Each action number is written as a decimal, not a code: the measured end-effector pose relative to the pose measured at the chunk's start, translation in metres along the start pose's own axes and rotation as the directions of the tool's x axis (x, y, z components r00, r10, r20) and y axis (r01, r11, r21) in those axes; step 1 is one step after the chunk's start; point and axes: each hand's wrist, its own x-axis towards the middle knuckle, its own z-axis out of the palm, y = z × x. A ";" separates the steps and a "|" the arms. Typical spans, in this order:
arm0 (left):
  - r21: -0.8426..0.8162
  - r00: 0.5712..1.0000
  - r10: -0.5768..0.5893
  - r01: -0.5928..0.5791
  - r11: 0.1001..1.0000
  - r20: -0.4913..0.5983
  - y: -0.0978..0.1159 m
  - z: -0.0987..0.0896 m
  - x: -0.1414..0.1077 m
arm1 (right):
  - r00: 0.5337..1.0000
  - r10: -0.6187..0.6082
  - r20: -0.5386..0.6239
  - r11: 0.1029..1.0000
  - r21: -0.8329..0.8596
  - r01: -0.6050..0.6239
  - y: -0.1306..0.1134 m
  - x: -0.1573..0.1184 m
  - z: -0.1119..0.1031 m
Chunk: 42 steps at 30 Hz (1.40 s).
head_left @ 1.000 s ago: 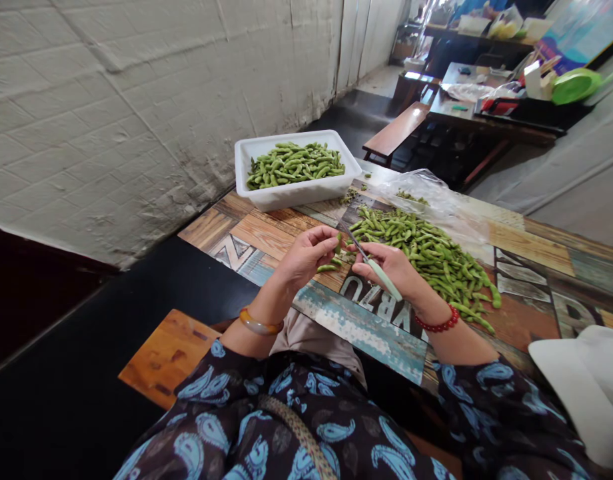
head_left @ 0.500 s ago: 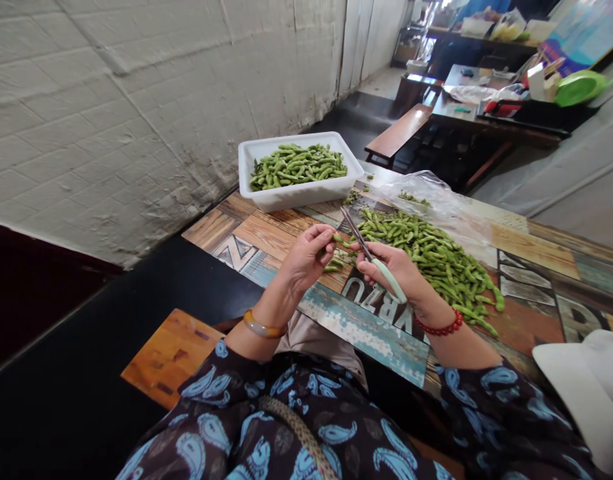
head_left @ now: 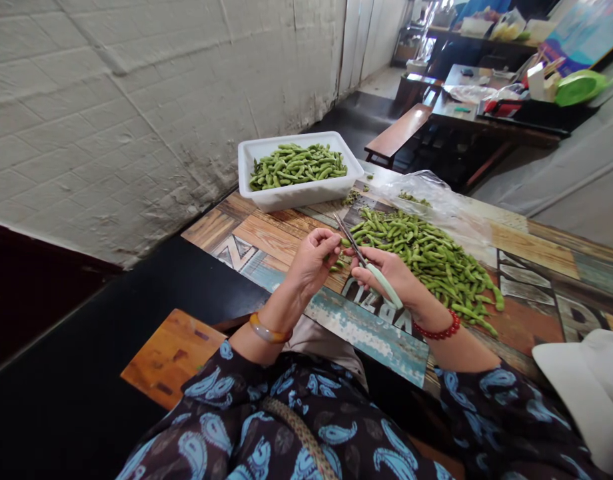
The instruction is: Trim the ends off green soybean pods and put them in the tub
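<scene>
My left hand (head_left: 314, 261) pinches a green edamame pod (head_left: 345, 243) between thumb and fingertips. Close beside it, my right hand (head_left: 386, 270) is closed around scissors (head_left: 384, 285) with pale green handles, their blades pointing up and to the left by the pod. Whether the blades touch the pod I cannot tell. A large heap of edamame pods (head_left: 436, 267) lies on the table beyond my right hand, and a few more pods (head_left: 338, 265) lie partly hidden under my hands. A white plastic tub (head_left: 296, 198) full of pods stands at the far left of the table.
The patterned table (head_left: 271, 233) stands by a white wall (head_left: 161, 100). Clear plastic film (head_left: 431, 187) and trimmed bits lie behind the heap. A wooden stool (head_left: 174, 357) is at the left, a white cap-like item (head_left: 581, 387) at the right, and a bench (head_left: 399, 130) farther back.
Both hands have come closer together; the scissors have shifted slightly left, their blades now right by the pod at my left fingertips.
</scene>
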 end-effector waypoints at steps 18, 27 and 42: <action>0.271 0.983 0.075 -0.118 0.955 0.166 -0.012 0.004 -0.010 | 0.970 0.123 -0.209 0.975 0.210 -0.079 0.001 0.003 0.002; 0.574 0.919 0.279 -0.392 0.719 0.279 -0.006 0.001 -0.011 | 0.966 0.092 -0.240 0.963 0.270 -0.024 0.008 0.002 0.002; 0.224 0.984 0.065 -0.102 0.969 0.168 0.012 -0.005 -0.012 | 0.931 -0.325 -0.165 0.910 -0.323 0.261 0.004 0.001 0.001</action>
